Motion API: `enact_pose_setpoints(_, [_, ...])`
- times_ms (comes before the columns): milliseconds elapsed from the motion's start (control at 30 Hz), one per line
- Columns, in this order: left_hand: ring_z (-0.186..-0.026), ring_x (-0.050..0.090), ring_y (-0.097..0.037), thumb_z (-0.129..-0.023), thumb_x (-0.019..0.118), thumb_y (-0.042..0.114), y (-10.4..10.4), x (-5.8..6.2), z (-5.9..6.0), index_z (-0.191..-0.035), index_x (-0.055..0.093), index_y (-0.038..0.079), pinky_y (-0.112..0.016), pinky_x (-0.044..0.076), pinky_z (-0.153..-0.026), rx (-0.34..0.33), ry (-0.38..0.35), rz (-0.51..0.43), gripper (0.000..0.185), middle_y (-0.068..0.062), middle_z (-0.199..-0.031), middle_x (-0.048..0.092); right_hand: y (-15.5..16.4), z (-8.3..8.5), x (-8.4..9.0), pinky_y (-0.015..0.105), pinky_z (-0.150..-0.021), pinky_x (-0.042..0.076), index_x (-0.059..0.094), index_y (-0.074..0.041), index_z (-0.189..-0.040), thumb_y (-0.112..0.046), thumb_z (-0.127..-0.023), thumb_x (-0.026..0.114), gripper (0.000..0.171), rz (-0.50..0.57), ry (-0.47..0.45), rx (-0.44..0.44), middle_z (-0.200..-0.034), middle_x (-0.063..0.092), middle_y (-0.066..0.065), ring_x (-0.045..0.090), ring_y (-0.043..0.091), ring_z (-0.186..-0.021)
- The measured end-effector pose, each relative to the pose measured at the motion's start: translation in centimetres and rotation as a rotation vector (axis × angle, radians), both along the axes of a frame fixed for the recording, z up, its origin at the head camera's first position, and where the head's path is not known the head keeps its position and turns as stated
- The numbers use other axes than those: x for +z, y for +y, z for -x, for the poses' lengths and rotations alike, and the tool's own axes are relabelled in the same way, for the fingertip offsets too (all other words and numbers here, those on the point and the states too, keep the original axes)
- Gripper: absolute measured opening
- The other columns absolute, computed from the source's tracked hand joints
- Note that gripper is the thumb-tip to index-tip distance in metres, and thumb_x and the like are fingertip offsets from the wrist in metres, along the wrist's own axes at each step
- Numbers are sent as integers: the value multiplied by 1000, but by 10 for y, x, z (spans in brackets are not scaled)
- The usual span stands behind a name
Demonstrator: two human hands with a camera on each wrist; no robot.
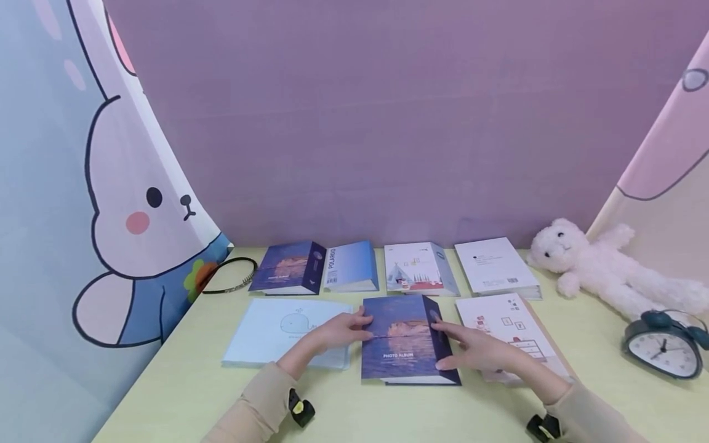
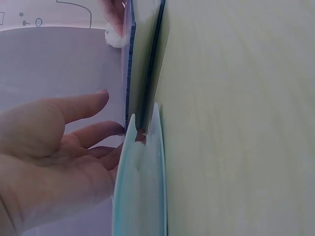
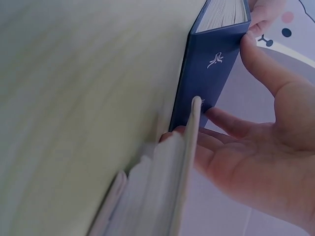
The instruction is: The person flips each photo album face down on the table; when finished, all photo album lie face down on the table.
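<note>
A dark blue photo album (image 1: pixel 396 344) with a sea-and-rock cover lies at the front middle of the table, its spine to the right. My left hand (image 1: pixel 335 331) is at its left edge, fingertips extended to that side. On the right, my right hand (image 1: pixel 484 351) touches the spine (image 3: pixel 209 73) with thumb and fingers spread apart. Left of the album, partly under my left arm, lies a pale blue whale-printed album (image 1: pixel 266 326). A white album with room drawings (image 1: pixel 517 317) is partly covered by my right hand; the right wrist view shows its page edges (image 3: pixel 162 182).
Behind stand a second sea album (image 1: pixel 288 264), a blue Polaroid album (image 1: pixel 354 264), a white tent-print album (image 1: pixel 412 264) and a plain white one (image 1: pixel 493 264). A black hoop (image 1: pixel 227 289) lies at the left, a plush toy (image 1: pixel 587 258) and alarm clock (image 1: pixel 661 351) at the right.
</note>
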State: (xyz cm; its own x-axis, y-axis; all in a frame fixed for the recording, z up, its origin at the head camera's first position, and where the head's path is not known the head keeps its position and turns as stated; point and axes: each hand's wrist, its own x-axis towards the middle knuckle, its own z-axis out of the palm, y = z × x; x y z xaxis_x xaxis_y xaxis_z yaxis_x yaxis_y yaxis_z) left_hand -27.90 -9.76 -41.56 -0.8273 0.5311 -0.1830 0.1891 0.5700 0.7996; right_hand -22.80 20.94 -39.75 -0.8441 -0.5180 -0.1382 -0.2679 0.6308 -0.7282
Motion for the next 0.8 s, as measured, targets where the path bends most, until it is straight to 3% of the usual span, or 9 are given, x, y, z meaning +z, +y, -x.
enact_pose_setpoints(467, [-144,11,-33,-95,54,29,4,-1,1,-144,35,8,-48,18,-116,-36,7,66,57,-16,-157,8,1,1,0,61,-104,31,30,4,-143,-34,-82,71,82,13,11,24,-146,25,34,27,52,-132])
enact_pose_setpoints(800, [-143,14,-35,-96,52,28,3,1,-1,-143,36,7,-48,20,-115,-45,44,96,53,-17,-156,9,3,5,-2,60,-104,31,29,4,-143,-34,-82,71,83,6,9,37,-145,24,35,27,52,-132])
